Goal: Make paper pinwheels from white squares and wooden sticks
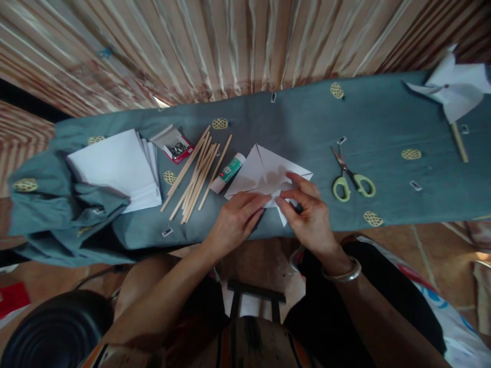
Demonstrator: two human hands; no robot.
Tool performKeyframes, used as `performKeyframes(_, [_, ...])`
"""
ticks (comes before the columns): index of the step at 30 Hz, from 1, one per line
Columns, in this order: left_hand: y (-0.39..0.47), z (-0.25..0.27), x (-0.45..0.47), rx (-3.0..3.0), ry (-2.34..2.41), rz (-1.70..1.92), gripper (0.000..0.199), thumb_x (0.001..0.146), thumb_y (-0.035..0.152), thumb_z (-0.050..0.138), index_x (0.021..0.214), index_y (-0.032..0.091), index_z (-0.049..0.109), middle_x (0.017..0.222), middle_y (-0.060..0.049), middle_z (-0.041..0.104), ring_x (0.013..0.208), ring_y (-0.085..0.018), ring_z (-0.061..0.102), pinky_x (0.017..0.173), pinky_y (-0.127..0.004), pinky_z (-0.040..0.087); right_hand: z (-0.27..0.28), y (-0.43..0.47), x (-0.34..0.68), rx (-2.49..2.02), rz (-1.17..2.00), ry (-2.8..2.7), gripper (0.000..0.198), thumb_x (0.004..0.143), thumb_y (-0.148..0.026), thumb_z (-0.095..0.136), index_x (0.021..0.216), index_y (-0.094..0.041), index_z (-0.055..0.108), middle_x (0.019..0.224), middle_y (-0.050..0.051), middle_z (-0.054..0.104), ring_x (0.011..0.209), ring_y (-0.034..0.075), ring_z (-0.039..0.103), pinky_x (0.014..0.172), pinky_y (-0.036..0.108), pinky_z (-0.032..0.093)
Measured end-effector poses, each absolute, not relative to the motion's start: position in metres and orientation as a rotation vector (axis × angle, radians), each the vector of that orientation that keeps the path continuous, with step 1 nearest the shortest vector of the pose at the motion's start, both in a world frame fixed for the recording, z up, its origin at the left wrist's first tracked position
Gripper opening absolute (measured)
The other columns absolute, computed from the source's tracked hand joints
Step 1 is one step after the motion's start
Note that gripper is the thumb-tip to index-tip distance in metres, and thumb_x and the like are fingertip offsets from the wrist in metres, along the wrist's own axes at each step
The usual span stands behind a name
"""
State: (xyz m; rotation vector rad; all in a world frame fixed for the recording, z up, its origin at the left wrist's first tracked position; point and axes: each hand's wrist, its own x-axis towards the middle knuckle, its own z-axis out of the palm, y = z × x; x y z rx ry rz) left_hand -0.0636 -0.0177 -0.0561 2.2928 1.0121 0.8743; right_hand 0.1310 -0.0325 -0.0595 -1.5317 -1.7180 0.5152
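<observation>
A white sheet of paper (249, 174) with cuts running in from its corners lies at the table's near edge. My left hand (235, 221) has its fingers together, gripping the near side of the sheet. With thumb and fingertips, my right hand (309, 217) pinches a flap at the near corner, which is partly hidden by the fingers. A green and white glue stick (230, 171) lies just left of the sheet. Green-handled scissors (349, 179), blades pointing away from me, rest to the right of my right hand.
Several wooden sticks (197, 179) lie left of the glue stick, near an open red box of metal pins (178, 149). A stack of white paper (115, 163) sits farther left by bunched tablecloth (95, 209). At far right lies a paper pinwheel (456, 87). A curtain (253, 46) hangs behind.
</observation>
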Motion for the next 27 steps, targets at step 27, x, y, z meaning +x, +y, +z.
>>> performKeyframes(27, [-0.0130,-0.0569,-0.0623,2.316,1.053,0.837,0.021,0.096,0.016,0.052,0.109,0.011,0.067,0.098,-0.010,0.071,0.089,-0.018,0.065,0.081,-0.035,0.058,-0.0597,-0.0323,0.1265,-1.515,0.362,-1.833,0.011,0.091,-0.027,0.058,0.093,-0.023,0.068,0.134,0.010,0.062,0.127,0.027,0.054,0.108,0.051,0.045])
